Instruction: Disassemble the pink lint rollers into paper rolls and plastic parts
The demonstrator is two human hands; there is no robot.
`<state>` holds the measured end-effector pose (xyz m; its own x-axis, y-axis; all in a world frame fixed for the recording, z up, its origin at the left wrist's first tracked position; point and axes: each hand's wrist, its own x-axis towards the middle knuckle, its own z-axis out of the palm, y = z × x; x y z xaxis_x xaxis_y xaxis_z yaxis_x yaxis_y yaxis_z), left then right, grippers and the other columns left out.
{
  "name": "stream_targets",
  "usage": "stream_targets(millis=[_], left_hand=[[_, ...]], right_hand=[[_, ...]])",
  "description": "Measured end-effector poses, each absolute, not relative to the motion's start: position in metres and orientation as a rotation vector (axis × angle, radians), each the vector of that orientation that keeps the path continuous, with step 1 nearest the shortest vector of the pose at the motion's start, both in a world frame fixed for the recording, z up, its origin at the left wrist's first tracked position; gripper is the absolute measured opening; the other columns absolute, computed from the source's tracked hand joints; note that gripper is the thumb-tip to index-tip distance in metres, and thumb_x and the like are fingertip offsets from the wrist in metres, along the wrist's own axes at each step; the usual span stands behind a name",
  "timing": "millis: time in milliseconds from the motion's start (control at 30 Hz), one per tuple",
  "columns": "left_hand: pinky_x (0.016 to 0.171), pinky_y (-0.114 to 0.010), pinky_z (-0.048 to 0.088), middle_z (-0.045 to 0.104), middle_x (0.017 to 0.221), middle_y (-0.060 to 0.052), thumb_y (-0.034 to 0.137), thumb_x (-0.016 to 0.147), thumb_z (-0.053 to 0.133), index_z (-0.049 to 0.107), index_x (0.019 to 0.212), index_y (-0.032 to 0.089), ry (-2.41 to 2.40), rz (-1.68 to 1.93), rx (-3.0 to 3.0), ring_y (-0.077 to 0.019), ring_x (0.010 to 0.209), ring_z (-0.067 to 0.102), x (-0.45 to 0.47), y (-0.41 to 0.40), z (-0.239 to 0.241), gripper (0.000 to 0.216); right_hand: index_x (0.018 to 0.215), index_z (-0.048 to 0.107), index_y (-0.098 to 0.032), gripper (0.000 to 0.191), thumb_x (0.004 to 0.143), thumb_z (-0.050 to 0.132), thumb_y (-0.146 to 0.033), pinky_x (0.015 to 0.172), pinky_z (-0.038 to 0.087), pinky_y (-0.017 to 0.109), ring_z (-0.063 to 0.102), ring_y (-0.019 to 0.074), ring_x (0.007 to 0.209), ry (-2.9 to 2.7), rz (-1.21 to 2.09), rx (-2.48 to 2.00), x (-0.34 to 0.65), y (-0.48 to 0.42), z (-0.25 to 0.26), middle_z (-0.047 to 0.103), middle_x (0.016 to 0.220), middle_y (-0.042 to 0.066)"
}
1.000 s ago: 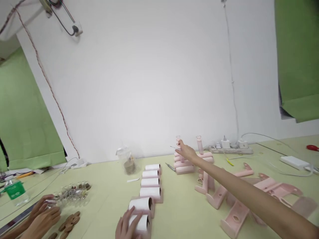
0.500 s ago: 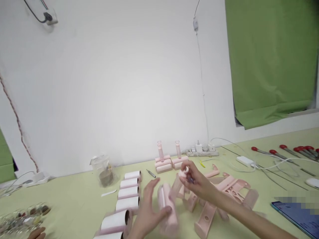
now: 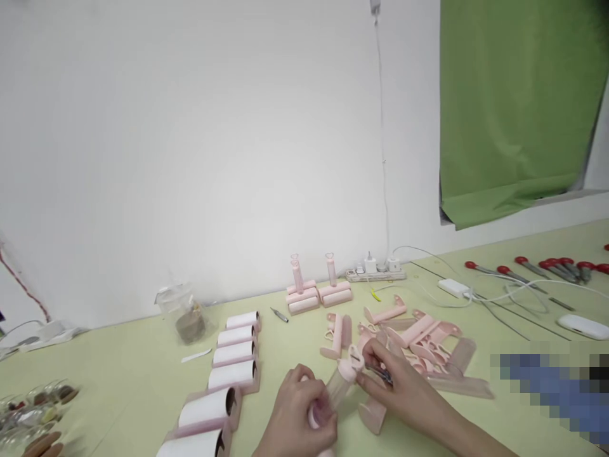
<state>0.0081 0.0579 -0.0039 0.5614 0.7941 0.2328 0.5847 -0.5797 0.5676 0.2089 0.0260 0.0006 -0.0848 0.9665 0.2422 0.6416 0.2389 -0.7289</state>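
Note:
My left hand [image 3: 302,412] is wrapped around the head end of a pink lint roller. The roller's clear handle [image 3: 339,386] leans up and right, ending in a pink heart-shaped loop [image 3: 354,357]. Beside that loop is my right hand [image 3: 397,381], its fingers closed around a small dark metal tool [image 3: 382,374] whose kind I cannot make out. Thumb and fingertips are close to the handle end; whether they touch it is unclear. Just below the right hand lies a pink translucent cover [image 3: 372,416].
White paper rolls in pink cases [image 3: 233,374] form a column at left. Loose pink roller parts [image 3: 423,336] are heaped at right. Assembled lint rollers [image 3: 303,301] stand near the wall beside a power strip [image 3: 375,275]. Cables, red-capped tools [image 3: 511,273] and a plastic bag [image 3: 188,320] lie about.
My left hand, formerly spread beside the roller, has closed around it. My right hand has come lower, and the heart loop now shows clear of its fingers. The view has shifted.

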Motion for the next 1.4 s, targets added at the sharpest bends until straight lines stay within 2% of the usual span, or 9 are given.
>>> stream_targets(millis=[100, 200, 333, 467, 700, 867, 1100, 1233, 1400], left_hand=[[0.068, -0.025, 0.030, 0.044, 0.065, 0.000, 0.012, 0.050, 0.053, 0.038, 0.055, 0.016, 1.046, 0.531, 2.482, -0.0159, 0.077, 0.043, 0.009, 0.053, 0.000, 0.016], [0.065, -0.025, 0.027, 0.036, 0.055, 0.001, 0.010, 0.047, 0.050, 0.032, 0.052, 0.016, 0.977, 0.407, 2.547, -0.0141, 0.070, 0.040, 0.011, 0.049, 0.000, 0.020], [0.065, -0.025, 0.024, 0.032, 0.049, 0.003, 0.009, 0.046, 0.051, 0.031, 0.050, 0.016, 0.894, 0.352, 2.559, -0.0126, 0.065, 0.036, 0.017, 0.051, -0.014, 0.022], [0.064, -0.026, 0.021, 0.030, 0.047, 0.004, 0.018, 0.055, 0.061, 0.036, 0.050, 0.017, 0.763, 0.397, 2.578, -0.0120, 0.062, 0.033, 0.023, 0.054, -0.035, 0.026], [0.064, -0.023, 0.022, 0.028, 0.049, 0.007, 0.004, 0.047, 0.066, 0.035, 0.047, 0.014, 0.643, 0.442, 2.459, -0.0069, 0.055, 0.028, 0.025, 0.046, -0.026, 0.032], [0.065, -0.023, 0.026, 0.033, 0.052, 0.005, 0.001, 0.052, 0.057, 0.035, 0.047, 0.014, 0.603, 0.489, 2.418, -0.0085, 0.059, 0.035, 0.022, 0.041, -0.017, 0.026], [0.068, -0.030, 0.034, 0.043, 0.068, -0.002, 0.019, 0.064, 0.053, 0.031, 0.057, 0.018, 1.340, 0.909, 2.242, -0.0186, 0.077, 0.041, 0.019, 0.057, -0.029, 0.023], [0.073, -0.033, 0.035, 0.046, 0.079, -0.004, 0.019, 0.074, 0.043, 0.044, 0.072, 0.018, 1.430, 0.986, 2.192, -0.0190, 0.081, 0.041, 0.019, 0.060, -0.031, 0.002], [0.082, -0.037, 0.032, 0.053, 0.091, -0.005, 0.034, 0.081, 0.043, 0.051, 0.093, 0.020, 1.464, 1.102, 2.071, -0.0221, 0.093, 0.040, 0.022, 0.057, -0.029, 0.020]], right_hand=[[0.076, 0.038, -0.019, 0.011, 0.070, 0.046, -0.021, 0.053, 0.029, 0.018, 0.041, 0.0113, 0.060, -1.908, 0.495, -1.469, 0.205, 0.017, 0.006, 0.044, 0.068, -0.003], [0.081, 0.042, -0.019, 0.023, 0.060, 0.050, -0.014, 0.055, 0.029, 0.019, 0.042, 0.0120, 0.063, -2.027, 0.443, -1.396, 0.203, 0.008, 0.010, 0.048, 0.072, -0.003], [0.078, 0.044, -0.018, 0.012, 0.071, 0.050, -0.026, 0.051, 0.028, 0.018, 0.040, 0.0110, 0.059, -1.857, 0.724, -1.344, 0.201, 0.004, 0.006, 0.046, 0.068, -0.002], [0.066, 0.040, -0.016, 0.024, 0.081, 0.043, -0.035, 0.051, 0.028, 0.019, 0.038, 0.0101, 0.055, -1.749, 0.705, -1.296, 0.200, 0.006, 0.001, 0.041, 0.059, -0.002], [0.063, 0.036, -0.016, 0.027, 0.080, 0.043, -0.035, 0.047, 0.025, 0.018, 0.035, 0.0093, 0.050, -1.897, 0.888, -1.067, 0.207, 0.003, 0.010, 0.040, 0.054, -0.001], [0.058, 0.027, -0.019, 0.039, 0.077, 0.034, -0.053, 0.036, 0.019, 0.018, 0.021, 0.0070, 0.034, -1.713, 1.186, -0.971, 0.218, 0.025, 0.021, 0.024, 0.042, -0.006], [0.065, 0.038, -0.017, 0.043, 0.075, 0.049, -0.057, 0.047, 0.022, 0.020, 0.045, 0.0144, 0.057, -1.855, 0.129, -1.972, 0.263, 0.086, 0.029, 0.048, 0.061, 0.000], [0.071, 0.047, -0.017, 0.038, 0.066, 0.063, -0.051, 0.046, 0.021, 0.021, 0.050, 0.0199, 0.059, -1.924, 0.125, -2.152, 0.272, 0.092, 0.023, 0.053, 0.062, 0.002], [0.080, 0.046, -0.017, 0.041, 0.076, 0.049, -0.057, 0.045, 0.024, 0.022, 0.053, 0.0221, 0.059, -1.878, 0.091, -2.256, 0.265, 0.074, 0.040, 0.055, 0.064, 0.004]])
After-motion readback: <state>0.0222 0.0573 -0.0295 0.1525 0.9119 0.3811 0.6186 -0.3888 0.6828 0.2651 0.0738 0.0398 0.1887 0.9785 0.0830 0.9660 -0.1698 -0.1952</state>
